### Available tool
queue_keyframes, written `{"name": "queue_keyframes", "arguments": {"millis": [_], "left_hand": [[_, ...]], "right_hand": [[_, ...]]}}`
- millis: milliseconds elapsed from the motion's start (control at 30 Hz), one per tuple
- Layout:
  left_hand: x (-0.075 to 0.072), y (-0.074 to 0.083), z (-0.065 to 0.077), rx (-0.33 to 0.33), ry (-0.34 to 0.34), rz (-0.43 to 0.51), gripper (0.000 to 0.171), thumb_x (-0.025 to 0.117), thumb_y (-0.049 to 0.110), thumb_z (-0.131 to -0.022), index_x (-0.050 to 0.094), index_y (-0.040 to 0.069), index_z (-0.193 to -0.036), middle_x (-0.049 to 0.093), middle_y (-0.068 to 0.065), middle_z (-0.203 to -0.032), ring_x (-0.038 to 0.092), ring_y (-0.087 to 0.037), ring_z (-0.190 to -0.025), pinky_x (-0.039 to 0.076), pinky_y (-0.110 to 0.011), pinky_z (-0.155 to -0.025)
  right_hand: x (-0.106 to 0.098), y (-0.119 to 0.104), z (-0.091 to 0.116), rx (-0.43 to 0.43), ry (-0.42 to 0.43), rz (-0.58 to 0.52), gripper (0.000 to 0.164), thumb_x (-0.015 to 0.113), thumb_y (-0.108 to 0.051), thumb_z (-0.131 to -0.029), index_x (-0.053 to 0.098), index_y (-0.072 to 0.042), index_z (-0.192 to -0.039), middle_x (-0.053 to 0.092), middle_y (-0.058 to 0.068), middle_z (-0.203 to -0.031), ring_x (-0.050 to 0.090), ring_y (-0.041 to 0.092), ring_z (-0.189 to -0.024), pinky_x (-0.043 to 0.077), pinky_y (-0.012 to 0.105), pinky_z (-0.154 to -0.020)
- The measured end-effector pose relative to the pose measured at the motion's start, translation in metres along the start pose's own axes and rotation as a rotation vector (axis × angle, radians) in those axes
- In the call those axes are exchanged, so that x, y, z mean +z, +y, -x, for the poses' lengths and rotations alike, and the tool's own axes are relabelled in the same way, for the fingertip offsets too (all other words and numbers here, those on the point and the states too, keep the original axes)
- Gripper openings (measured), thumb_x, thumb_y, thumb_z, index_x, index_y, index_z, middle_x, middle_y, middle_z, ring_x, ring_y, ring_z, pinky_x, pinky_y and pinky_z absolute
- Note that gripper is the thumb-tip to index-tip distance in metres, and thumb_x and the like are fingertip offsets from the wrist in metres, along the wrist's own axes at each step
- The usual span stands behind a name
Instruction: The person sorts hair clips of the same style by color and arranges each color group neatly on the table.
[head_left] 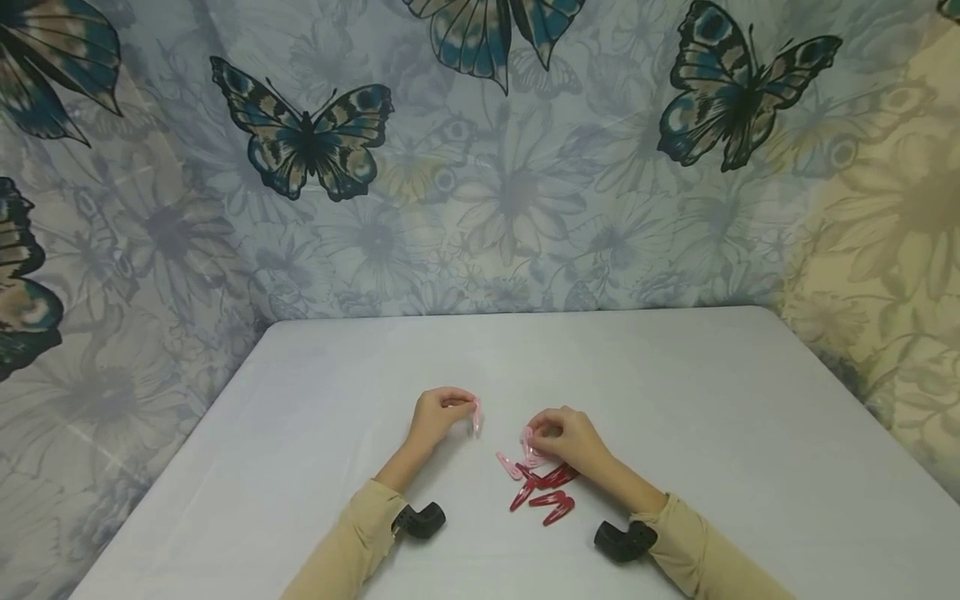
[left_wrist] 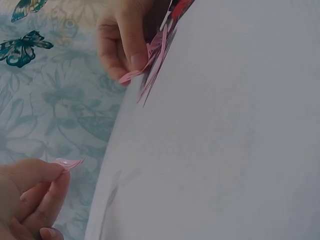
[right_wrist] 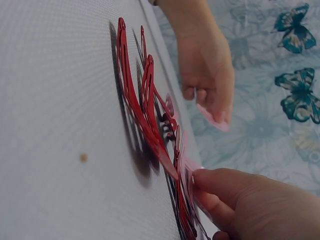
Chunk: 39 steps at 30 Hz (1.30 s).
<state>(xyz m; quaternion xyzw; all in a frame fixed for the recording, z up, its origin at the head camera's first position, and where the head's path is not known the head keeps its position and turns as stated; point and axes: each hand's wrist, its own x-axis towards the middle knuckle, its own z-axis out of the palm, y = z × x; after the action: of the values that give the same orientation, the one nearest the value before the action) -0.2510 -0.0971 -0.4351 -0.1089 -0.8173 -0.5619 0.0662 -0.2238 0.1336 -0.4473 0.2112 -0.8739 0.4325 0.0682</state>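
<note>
Above a white bench (head_left: pixel 300 400), the left grip (head_left: pixel 437 417) pinches one pink clip (head_left: pixel 477 417), the right grip (head_left: pixel 572 437) another clip (head_left: pixel 527 440) near red clips (head_left: pixel 547 499).

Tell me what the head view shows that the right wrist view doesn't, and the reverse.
Only the head view shows the right sleeve, the black device beside it and both far corners of the table.

Only the right wrist view shows a small brown spot on the tabletop.

Both show the left hand pinching a pink clip, the right hand pinching another pink clip, red clips on the table and butterflies on the wall.
</note>
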Motion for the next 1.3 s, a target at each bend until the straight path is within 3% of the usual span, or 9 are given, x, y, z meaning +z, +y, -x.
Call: {"name": "queue_keyframes", "arguments": {"millis": [333, 600, 800, 1000, 1300], "left_hand": [[-0.014, -0.011, -0.010, -0.061, 0.041, 0.034, 0.013, 0.069, 0.007, -0.076, 0.069, -0.001, -0.086, 0.065, -0.007, -0.081, 0.058, -0.017, -0.078, 0.041, -0.030, -0.070], [-0.021, -0.010, -0.013, -0.052, 0.006, 0.023, 0.017, 0.065, 0.011, -0.082, 0.067, -0.003, -0.091, 0.064, -0.008, -0.085, 0.055, -0.020, -0.085, 0.037, -0.039, -0.080], [-0.028, -0.013, -0.016, -0.019, 0.029, -0.052, 0.014, 0.063, 0.013, -0.084, 0.067, 0.000, -0.088, 0.064, -0.005, -0.082, 0.055, -0.018, -0.078, 0.040, -0.031, -0.070], [-0.037, -0.018, -0.018, -0.067, 0.024, -0.067, 0.016, 0.064, 0.017, -0.084, 0.066, 0.002, -0.089, 0.064, -0.006, -0.075, 0.052, -0.015, -0.059, 0.037, -0.026, -0.049], [-0.057, -0.024, -0.022, -0.129, 0.093, -0.160, 0.021, 0.068, 0.020, -0.080, 0.069, 0.002, -0.091, 0.061, -0.004, -0.065, 0.045, -0.014, -0.048, 0.035, -0.026, -0.046]], "right_hand": [[0.001, 0.001, 0.001, -0.019, -0.004, -0.004, 0.010, 0.072, -0.008, -0.073, 0.068, -0.008, -0.082, 0.056, -0.010, -0.068, 0.045, 0.011, -0.066, 0.039, 0.026, -0.059], [0.000, 0.002, 0.000, -0.017, -0.003, 0.003, 0.011, 0.072, -0.008, -0.073, 0.068, -0.008, -0.083, 0.055, -0.009, -0.068, 0.045, 0.011, -0.066, 0.039, 0.026, -0.059], [-0.002, 0.002, 0.000, -0.019, -0.004, 0.002, 0.012, 0.072, -0.008, -0.073, 0.068, -0.008, -0.083, 0.054, -0.009, -0.069, 0.046, 0.012, -0.067, 0.040, 0.026, -0.059], [-0.002, 0.001, 0.000, -0.007, -0.015, 0.002, 0.012, 0.072, -0.009, -0.073, 0.068, -0.009, -0.084, 0.054, -0.010, -0.069, 0.047, 0.011, -0.068, 0.041, 0.025, -0.060], [0.001, 0.003, 0.002, -0.003, -0.025, -0.010, 0.011, 0.071, -0.006, -0.073, 0.067, -0.010, -0.084, 0.053, -0.009, -0.069, 0.047, 0.012, -0.068, 0.041, 0.026, -0.060]]}}
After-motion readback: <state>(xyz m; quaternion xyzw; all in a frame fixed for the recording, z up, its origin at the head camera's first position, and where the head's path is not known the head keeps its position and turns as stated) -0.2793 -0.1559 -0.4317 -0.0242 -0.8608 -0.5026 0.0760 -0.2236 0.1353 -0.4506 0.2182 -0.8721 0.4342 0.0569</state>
